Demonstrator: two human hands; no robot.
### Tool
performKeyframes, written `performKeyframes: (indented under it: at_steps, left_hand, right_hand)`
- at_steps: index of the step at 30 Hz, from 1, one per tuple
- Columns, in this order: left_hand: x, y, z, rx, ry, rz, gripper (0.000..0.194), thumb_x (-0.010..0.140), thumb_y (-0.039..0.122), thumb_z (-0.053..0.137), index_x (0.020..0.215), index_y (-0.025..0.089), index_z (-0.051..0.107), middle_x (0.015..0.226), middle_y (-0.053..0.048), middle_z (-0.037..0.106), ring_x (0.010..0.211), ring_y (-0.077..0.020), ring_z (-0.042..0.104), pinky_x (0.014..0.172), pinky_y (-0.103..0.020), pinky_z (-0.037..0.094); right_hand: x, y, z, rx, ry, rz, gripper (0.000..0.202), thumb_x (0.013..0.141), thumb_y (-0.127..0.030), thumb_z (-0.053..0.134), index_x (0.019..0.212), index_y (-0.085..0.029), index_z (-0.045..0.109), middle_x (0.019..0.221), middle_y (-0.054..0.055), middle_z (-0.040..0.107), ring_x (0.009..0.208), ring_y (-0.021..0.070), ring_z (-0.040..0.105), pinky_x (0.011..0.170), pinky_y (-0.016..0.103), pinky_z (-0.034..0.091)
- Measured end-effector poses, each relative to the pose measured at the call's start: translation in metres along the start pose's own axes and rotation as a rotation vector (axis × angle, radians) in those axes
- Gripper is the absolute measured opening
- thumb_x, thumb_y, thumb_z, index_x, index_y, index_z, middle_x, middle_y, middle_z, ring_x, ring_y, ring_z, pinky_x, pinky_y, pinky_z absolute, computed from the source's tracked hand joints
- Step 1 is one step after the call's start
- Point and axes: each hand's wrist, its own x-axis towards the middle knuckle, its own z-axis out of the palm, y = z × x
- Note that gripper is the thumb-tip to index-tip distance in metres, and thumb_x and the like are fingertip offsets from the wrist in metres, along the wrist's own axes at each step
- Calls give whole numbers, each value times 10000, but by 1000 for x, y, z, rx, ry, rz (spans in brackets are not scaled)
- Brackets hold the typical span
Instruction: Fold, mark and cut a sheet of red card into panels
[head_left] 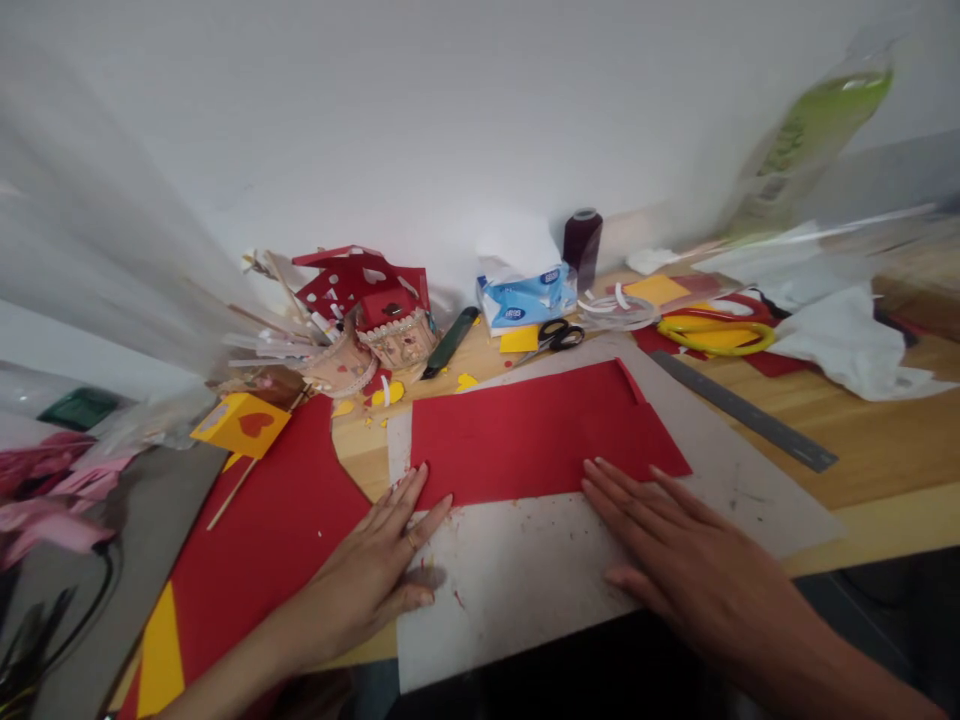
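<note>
A red sheet of card (517,430) lies on a stained grey-white board (525,570), with a narrow strip turned up at its far right corner. My left hand (382,560) rests flat, its fingertips at the card's near left corner and its thumb apart. On the other side, my right hand (675,550) lies with outstretched fingers on the card's near right edge. Neither hand grips anything. Left of the board spreads a larger red sheet (277,530), partly under my left forearm.
Behind the board are a green utility knife (451,342), black-handled scissors (561,336), a tissue pack (525,298) and a dark thread spool (583,248). A steel ruler (742,410) lies to the right, near yellow-handled scissors (720,335). A yellow paper flag (244,425) sits left.
</note>
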Motion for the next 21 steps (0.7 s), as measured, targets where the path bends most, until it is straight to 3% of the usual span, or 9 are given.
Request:
performKeyframes:
  at_steps: [4, 8, 16, 21]
  left_hand:
    - [0, 0, -1, 7, 9, 9, 683, 928, 497, 386, 1472, 307, 19, 1529, -126, -110, 1396, -347, -3, 1059, -576, 237]
    - [-3, -1, 2, 24, 31, 13, 665, 936, 489, 368, 1473, 299, 23, 1528, -135, -86, 1394, -351, 8, 1049, -582, 252]
    - [-7, -6, 3, 61, 22, 12, 678, 918, 556, 315, 1471, 304, 16, 1523, -151, -61, 1389, -365, 3, 1031, -639, 205]
    - [-7, -4, 5, 69, 30, -2, 660, 931, 521, 318, 1472, 287, 21, 1519, -171, -53, 1386, -359, -18, 1029, -647, 193]
  right_hand:
    - [-22, 23, -11, -39, 18, 40, 564, 958, -408, 310, 1451, -146, 234, 1316, 93, 534, 1151, 196, 544, 975, 415, 338]
    - [-35, 37, -21, -93, -11, 63, 567, 952, -368, 310, 1472, -183, 178, 1331, 83, 519, 1178, 241, 522, 1023, 472, 277]
    - [-43, 46, -19, -106, -20, 76, 556, 946, -423, 339, 1449, -201, 254, 1359, 49, 486, 1224, 274, 473, 970, 505, 340]
    - [-46, 46, -18, -61, -96, 130, 490, 939, -440, 357, 1374, -221, 415, 1349, 52, 496, 1252, 267, 443, 999, 527, 353]
